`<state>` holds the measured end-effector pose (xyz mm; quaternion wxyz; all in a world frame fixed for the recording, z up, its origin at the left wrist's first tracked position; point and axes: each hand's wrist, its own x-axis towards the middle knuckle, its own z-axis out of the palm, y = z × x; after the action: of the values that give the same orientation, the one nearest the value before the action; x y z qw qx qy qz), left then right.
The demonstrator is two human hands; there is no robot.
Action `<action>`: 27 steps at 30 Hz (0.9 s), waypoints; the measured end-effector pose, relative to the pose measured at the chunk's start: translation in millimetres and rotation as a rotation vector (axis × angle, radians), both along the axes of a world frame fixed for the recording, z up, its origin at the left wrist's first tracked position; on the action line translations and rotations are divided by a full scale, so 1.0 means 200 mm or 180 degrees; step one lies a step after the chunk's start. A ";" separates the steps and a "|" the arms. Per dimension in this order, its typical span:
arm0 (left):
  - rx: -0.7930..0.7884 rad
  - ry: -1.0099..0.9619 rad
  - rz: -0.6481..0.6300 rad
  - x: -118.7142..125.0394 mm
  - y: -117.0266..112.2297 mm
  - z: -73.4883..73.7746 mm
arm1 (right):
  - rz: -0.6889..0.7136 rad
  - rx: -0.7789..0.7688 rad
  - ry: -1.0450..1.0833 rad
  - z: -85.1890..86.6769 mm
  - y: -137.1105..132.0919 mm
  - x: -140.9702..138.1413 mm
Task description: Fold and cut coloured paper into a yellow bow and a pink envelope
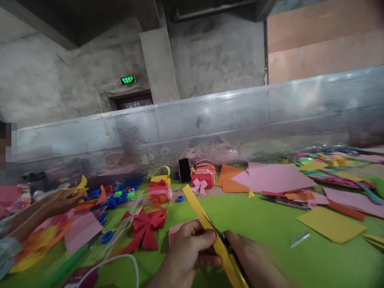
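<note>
My left hand (187, 250) pinches a long yellow paper strip (195, 203) between thumb and fingers, just above the green table. The strip slants from upper left down toward the bottom edge. My right hand (250, 254) is closed around dark-bladed scissors (219, 234), whose pointed tip lies along the strip near my left thumb. My right fingers partly hide the scissor handles. Under my left hand the edge of a pink sheet (174, 233) shows. A red paper bow (147, 230) lies to the left of my hands.
Small paper bags (202, 178) and a phone (184, 171) stand at the back near a perforated metal screen (210, 120). Pink sheets (276, 176) and a yellow sheet (331, 225) lie right. At left, a co-worker's hands (64, 202) hold a yellow piece; blue tape rings (107, 237) lie nearby.
</note>
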<state>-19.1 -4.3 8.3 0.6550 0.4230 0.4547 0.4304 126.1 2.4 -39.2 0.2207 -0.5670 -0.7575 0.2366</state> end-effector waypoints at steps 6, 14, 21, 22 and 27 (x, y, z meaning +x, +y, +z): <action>-0.0022 0.0008 -0.0034 0.01 -0.01 0.01 | 0.0032 0.0005 0.0154 -0.03 0.01 0.00; -0.0112 -0.0036 0.0025 0.01 -0.02 0.03 | 0.0130 -0.0124 0.0333 0.00 0.00 0.00; -0.0136 -0.0050 -0.0043 0.00 -0.02 0.03 | 0.0230 -0.0028 0.0598 -0.01 -0.01 0.00; -0.0130 -0.0036 -0.0053 0.00 -0.02 0.03 | 0.0235 -0.0039 0.0631 -0.01 -0.01 0.00; -0.0066 0.0062 -0.0270 0.00 -0.02 0.02 | 0.0161 -0.0139 0.0659 -0.01 0.00 0.00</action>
<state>-18.3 -8.4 12.7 0.6725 0.4394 0.4472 0.3933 125.8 2.6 -41.1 0.2793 -0.5249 -0.7394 0.3158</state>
